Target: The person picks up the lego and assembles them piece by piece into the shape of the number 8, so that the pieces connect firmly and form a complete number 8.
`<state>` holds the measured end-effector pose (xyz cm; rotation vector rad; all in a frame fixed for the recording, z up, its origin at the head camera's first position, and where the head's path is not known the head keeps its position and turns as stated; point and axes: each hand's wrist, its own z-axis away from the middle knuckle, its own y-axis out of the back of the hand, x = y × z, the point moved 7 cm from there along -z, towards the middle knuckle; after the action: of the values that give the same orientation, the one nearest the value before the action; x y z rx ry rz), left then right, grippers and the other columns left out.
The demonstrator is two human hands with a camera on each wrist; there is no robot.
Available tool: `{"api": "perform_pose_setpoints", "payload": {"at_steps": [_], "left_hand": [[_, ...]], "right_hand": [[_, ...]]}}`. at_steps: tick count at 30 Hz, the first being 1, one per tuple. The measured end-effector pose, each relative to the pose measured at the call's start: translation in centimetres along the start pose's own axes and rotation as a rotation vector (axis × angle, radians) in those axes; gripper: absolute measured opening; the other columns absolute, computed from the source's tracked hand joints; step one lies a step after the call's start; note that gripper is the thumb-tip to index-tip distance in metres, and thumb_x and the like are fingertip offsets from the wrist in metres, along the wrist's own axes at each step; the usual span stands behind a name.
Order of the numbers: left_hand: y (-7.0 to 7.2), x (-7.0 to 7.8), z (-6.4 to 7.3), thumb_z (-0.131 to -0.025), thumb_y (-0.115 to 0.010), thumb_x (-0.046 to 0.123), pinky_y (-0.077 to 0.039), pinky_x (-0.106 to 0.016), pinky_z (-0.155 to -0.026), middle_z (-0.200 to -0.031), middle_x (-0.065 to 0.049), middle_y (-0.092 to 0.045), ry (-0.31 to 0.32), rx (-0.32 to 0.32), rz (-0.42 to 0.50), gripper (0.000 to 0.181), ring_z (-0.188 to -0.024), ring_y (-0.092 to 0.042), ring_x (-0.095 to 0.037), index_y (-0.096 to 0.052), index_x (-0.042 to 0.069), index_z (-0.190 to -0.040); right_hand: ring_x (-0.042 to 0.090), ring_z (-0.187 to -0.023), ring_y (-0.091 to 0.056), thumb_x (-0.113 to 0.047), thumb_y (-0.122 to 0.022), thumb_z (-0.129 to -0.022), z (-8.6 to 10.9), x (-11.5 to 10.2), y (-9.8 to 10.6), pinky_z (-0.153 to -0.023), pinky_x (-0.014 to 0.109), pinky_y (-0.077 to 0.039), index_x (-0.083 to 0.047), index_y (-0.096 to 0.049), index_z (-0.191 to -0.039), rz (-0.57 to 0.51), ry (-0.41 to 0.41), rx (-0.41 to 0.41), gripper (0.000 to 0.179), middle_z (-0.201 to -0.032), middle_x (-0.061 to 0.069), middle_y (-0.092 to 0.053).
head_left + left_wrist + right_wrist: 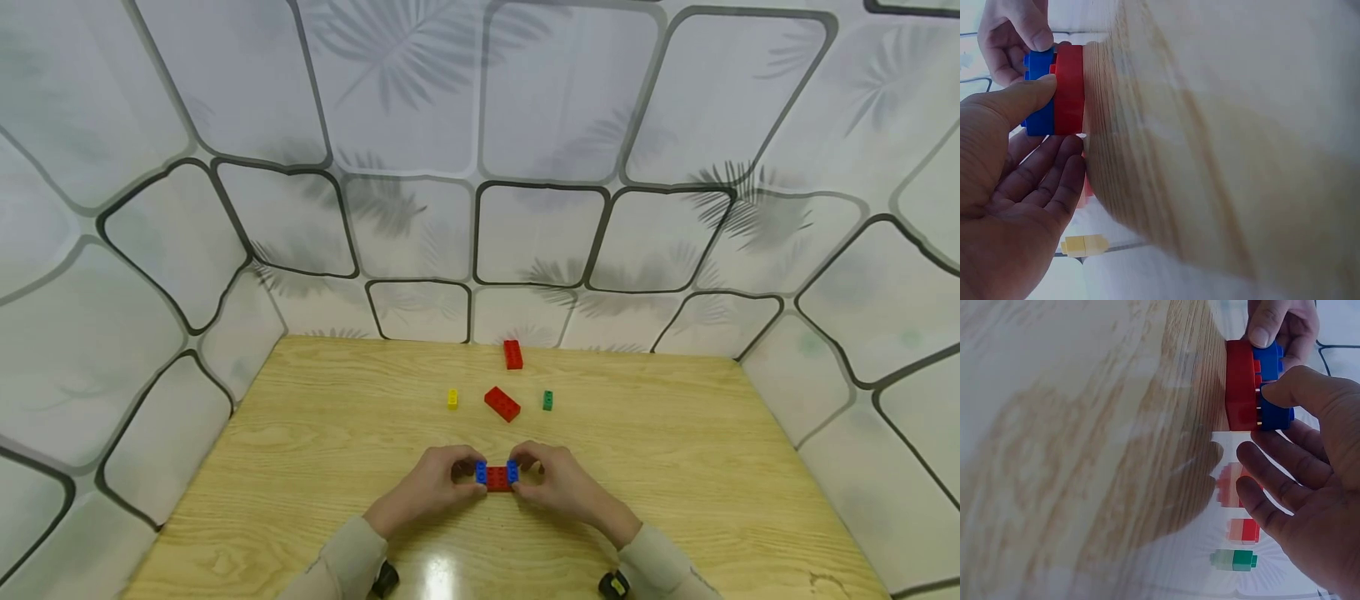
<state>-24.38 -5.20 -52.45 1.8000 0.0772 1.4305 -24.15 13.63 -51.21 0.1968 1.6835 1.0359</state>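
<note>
Left grip [441,482] pinches the left blue brick [481,472], closed to its length; right grip [555,477] pinches the right blue brick [512,472] likewise. Both bricks sit atop the red block [498,479], at 9 and 3 o'clock. Beyond it on the worktop [337,400]: yellow brick [452,399] at 11, near red brick [502,404] and far red brick [513,355] at 12, green brick [547,400] at 1.

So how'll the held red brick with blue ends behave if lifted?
Probably stiff: the red brick looks like a rigid, straight-edged block. The right blue brick may work loose, as a thin gap seems to show beneath it. Rolling looks unlikely: the sides are flat.
</note>
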Motion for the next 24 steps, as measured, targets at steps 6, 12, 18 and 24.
{"api": "perform_pose_setpoints", "payload": {"at_steps": [6,12,18,24], "left_hand": [[-0.03,-0.05,-0.02,-0.094,-0.083,0.027,-0.057,-0.027,-0.089,-0.113,0.001,-0.075,-0.006,0.0,0.0,0.035,-0.1,-0.069,-0.011,-0.073,0.01,-0.123],[-0.08,-0.09,-0.09,-0.094,-0.082,0.026,-0.057,-0.028,-0.089,-0.113,0.002,-0.075,0.0,-0.003,-0.002,0.034,-0.1,-0.068,-0.01,-0.073,0.01,-0.123],[-0.1,-0.09,-0.17,-0.094,-0.082,0.025,-0.057,-0.027,-0.09,-0.114,0.001,-0.075,0.003,0.002,-0.004,0.034,-0.101,-0.069,-0.011,-0.074,0.01,-0.123],[-0.06,-0.12,-0.17,-0.094,-0.082,0.025,-0.057,-0.028,-0.09,-0.113,0.001,-0.075,0.0,0.005,-0.007,0.034,-0.101,-0.069,-0.012,-0.073,0.009,-0.123]], "right_hand": [[0.018,-0.103,-0.069,-0.021,-0.08,-0.095,0.0,-0.12,0.01,-0.085,0.029,-0.054,-0.014,-0.07,-0.119,-0.02,-0.013,-0.002,0.027,-0.11,-0.004,-0.074],[0.017,-0.103,-0.068,-0.021,-0.08,-0.094,0.01,0.06,-0.01,-0.084,0.027,-0.053,-0.015,-0.07,-0.117,-0.023,-0.026,0.003,0.026,-0.11,-0.005,-0.074],[0.017,-0.101,-0.068,-0.021,-0.08,-0.094,0.1,0.28,-0.07,-0.083,0.025,-0.052,-0.014,-0.07,-0.117,-0.032,-0.026,0.012,0.026,-0.109,-0.005,-0.074],[0.017,-0.099,-0.067,-0.019,-0.08,-0.094,0.1,0.32,-0.12,-0.081,0.024,-0.05,-0.014,-0.07,-0.116,-0.041,-0.032,0.015,0.025,-0.107,-0.005,-0.074]]}}
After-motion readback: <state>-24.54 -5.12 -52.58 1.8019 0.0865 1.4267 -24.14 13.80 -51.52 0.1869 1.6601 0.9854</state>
